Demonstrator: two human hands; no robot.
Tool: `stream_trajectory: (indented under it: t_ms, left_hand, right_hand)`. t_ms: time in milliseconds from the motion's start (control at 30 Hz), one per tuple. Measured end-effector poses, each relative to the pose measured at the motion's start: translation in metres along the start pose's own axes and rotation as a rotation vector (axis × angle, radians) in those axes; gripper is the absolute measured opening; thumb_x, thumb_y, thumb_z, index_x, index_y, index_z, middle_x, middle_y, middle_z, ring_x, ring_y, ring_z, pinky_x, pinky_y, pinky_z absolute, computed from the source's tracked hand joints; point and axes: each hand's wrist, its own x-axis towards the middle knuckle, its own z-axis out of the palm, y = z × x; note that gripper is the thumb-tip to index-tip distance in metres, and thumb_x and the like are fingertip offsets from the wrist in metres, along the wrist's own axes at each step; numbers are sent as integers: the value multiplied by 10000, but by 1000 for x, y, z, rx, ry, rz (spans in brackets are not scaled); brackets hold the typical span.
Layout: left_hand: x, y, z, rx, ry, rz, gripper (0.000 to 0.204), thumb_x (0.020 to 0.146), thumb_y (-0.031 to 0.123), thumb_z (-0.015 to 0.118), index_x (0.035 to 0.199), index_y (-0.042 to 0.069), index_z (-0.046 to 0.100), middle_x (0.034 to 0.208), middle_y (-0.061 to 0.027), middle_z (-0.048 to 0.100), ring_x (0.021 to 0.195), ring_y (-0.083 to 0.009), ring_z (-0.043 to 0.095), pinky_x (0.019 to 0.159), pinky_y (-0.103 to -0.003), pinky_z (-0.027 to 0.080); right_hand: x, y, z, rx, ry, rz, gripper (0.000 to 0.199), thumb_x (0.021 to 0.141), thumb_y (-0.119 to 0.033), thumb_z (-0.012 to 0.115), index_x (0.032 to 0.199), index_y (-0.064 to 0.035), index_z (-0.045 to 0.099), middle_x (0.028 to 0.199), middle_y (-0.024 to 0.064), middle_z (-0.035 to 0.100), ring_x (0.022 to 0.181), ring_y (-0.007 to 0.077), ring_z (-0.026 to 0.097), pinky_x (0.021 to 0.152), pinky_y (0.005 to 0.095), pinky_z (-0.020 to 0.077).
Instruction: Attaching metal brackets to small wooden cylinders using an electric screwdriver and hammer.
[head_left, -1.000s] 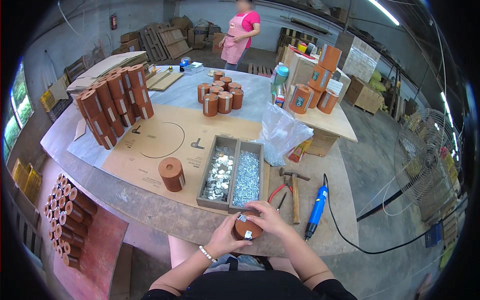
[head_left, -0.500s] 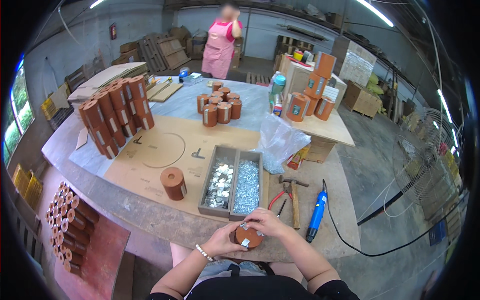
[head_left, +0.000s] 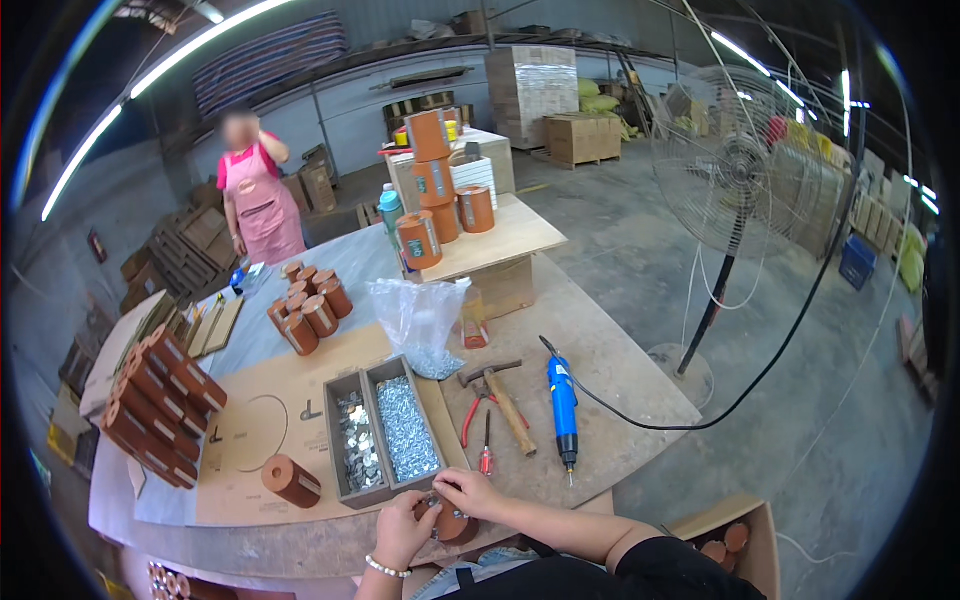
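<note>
A reddish-brown cylinder (head_left: 457, 526) with small metal pieces on its upper end stands at the table's front edge, before me. My left hand (head_left: 402, 528), with a beaded bracelet at the wrist, grips its left side, the thumb near the top. The fingers of my right hand (head_left: 470, 494) are pinched together over the far rim; whatever they hold is too small to make out. Just beyond is a grey two-part box (head_left: 357, 497): flat silvery metal pieces (head_left: 358, 445) fill the left compartment, screw-like metal parts (head_left: 405, 430) the right.
Right of the box lie red-handled pliers (head_left: 469, 420), a hammer (head_left: 512, 410), a screwdriver (head_left: 487, 458) and a corded blue power screwdriver (head_left: 563, 405). More cylinders (head_left: 160, 400) are stacked at left. A plastic bag (head_left: 420, 315) stands behind the box. Someone in a pink apron (head_left: 262, 205) stands beyond the table.
My view has swung to the right, bringing the fan and a carton of cylinders into sight. Both hands stay at the cylinder; my right fingers remain at its top.
</note>
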Motion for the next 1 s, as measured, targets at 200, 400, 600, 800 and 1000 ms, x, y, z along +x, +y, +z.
stream_trajectory:
  t_ms: [200,400,600,800,1000]
  left_hand:
    - [6,3,11,48,73,-77,244,711,225,713,777,5,632,712,-161,628,646,-312,626,588,-366,493]
    - [-5,-2,20,266,176,163,156,766,189,650,783,39,609,711,-153,620,616,-330,606,569,-410,484]
    - [-9,3,26,390,236,161,178,784,221,620,720,69,552,662,-121,586,596,-323,590,518,-408,476]
    - [-8,6,27,332,310,109,118,772,184,634,745,76,595,674,-117,603,603,-304,601,544,-391,488]
    - [-12,1,17,68,255,-5,231,784,270,644,802,42,615,776,-127,631,682,-312,617,609,-384,502]
  right_hand:
    - [-7,6,0,68,11,-35,219,875,-227,540,958,-29,586,913,116,611,847,246,601,723,324,467]
    - [-13,10,9,114,43,-53,225,877,-229,534,957,-25,585,916,114,609,844,245,599,722,323,467]
    - [-14,10,10,74,-18,-75,186,873,-175,537,954,-20,602,913,119,610,826,227,602,721,297,474]
    - [-13,1,2,98,24,-14,147,866,-124,540,938,-18,611,895,113,617,835,205,605,736,292,470]
    - [-3,11,-18,237,-275,70,248,889,-130,548,1117,-34,565,1064,58,576,942,135,564,796,266,470]
